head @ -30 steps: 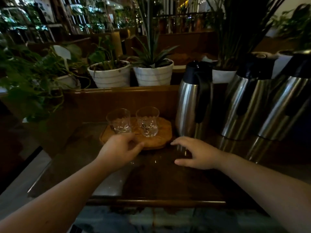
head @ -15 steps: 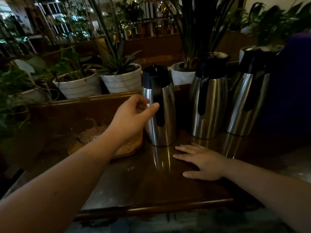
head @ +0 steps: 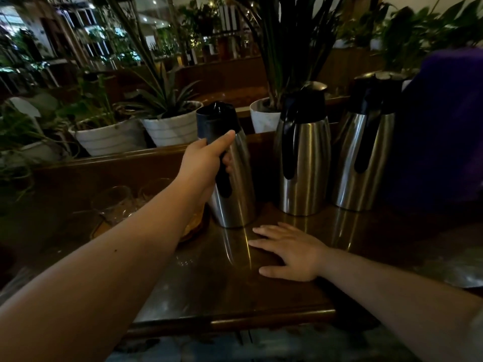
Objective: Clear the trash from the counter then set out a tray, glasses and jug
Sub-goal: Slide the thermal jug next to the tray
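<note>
One dark counter (head: 235, 296) bore three steel jugs, the leftmost jug (head: 232, 178) tilted with the left hand (head: 203, 163) closed round its handle, one tray (head: 194, 226), two glasses (head: 115, 202), right hand (head: 290, 253) flat, fingers spread, empty.

Three steel jugs stand on the counter (head: 235, 296): one (head: 235, 178) near its middle, a second (head: 304, 163) and a third (head: 366, 158) toward its far right. Two glasses (head: 112, 202) (head: 151, 188) sit on one wooden tray (head: 194, 226) at the left. Three white plant pots (head: 109, 138) (head: 173, 129) (head: 264, 118) line the ledge beyond the far edge.
</note>
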